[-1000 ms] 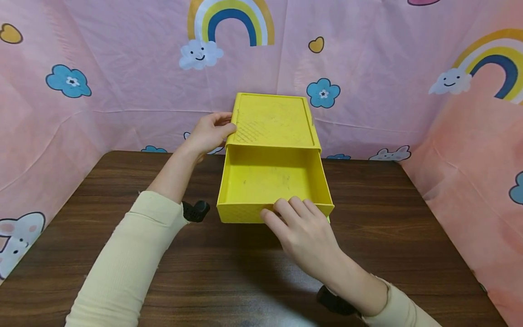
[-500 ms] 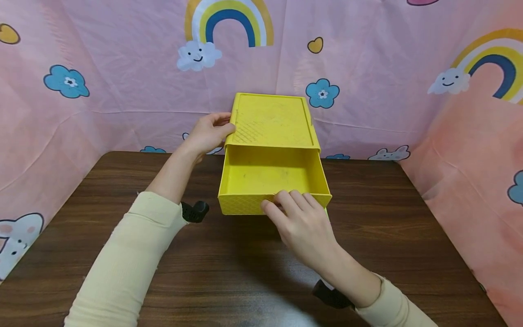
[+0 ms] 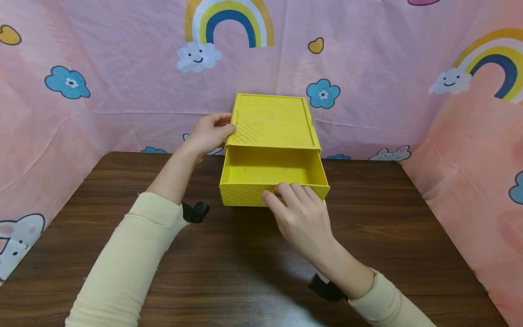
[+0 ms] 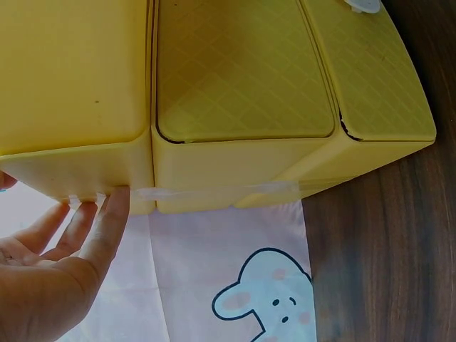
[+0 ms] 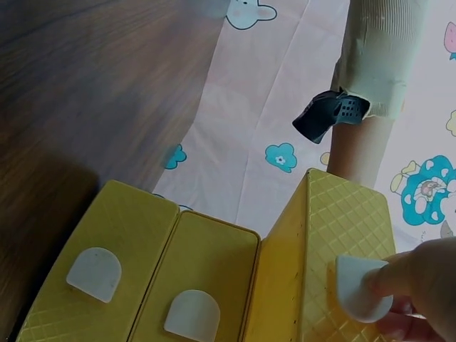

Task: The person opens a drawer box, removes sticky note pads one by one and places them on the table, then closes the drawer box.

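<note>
A yellow drawer cabinet (image 3: 271, 120) stands at the back of the table, its top drawer (image 3: 242, 195) part-way out and bare inside. My left hand (image 3: 207, 135) rests on the cabinet's upper left side; in the left wrist view, fairly straight fingers (image 4: 107, 224) touch the side wall. At the drawer's front is my right hand (image 3: 302, 220), fingers curled at the front panel's upper edge. Seen from the right wrist, its thumb and fingers pinch the white pull tab (image 5: 362, 288) of that drawer. Two lower drawers are shut, with white tabs (image 5: 192, 315).
The dark wooden table (image 3: 196, 272) extends in front and to both sides. Pink patterned cloth (image 3: 130, 81) hangs close behind the cabinet and along the sides. Black wrist devices (image 3: 196, 212) sit on both forearms.
My right hand has moved away from me, sliding the top drawer further into the cabinet. The left hand stays at the cabinet's side.
</note>
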A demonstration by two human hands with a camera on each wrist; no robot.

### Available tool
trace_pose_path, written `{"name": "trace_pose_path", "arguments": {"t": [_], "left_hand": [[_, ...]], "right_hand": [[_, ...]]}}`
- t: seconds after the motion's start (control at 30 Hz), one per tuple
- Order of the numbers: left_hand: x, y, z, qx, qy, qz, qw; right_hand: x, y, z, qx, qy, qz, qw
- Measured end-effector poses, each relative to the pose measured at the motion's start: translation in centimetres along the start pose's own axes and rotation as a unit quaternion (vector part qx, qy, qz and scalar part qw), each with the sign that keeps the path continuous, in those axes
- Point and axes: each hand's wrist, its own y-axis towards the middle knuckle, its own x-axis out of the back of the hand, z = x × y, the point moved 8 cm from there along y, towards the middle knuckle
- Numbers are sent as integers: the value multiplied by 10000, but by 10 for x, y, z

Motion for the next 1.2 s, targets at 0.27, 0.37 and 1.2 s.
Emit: {"name": "trace_pose_path", "arguments": {"t": [0.27, 0.37, 1.2], "left_hand": [[0, -1, 0, -18, 32, -12, 10000], [0, -2, 0, -3, 59, -27, 10000], [-1, -2, -1, -78, -10, 27, 10000]], "right_hand": [[-5, 2, -4, -105, -80, 77, 9999], [-9, 3, -6, -137, -76, 171, 9997], [-38, 12, -34, -286, 434, 505, 9974]]}}
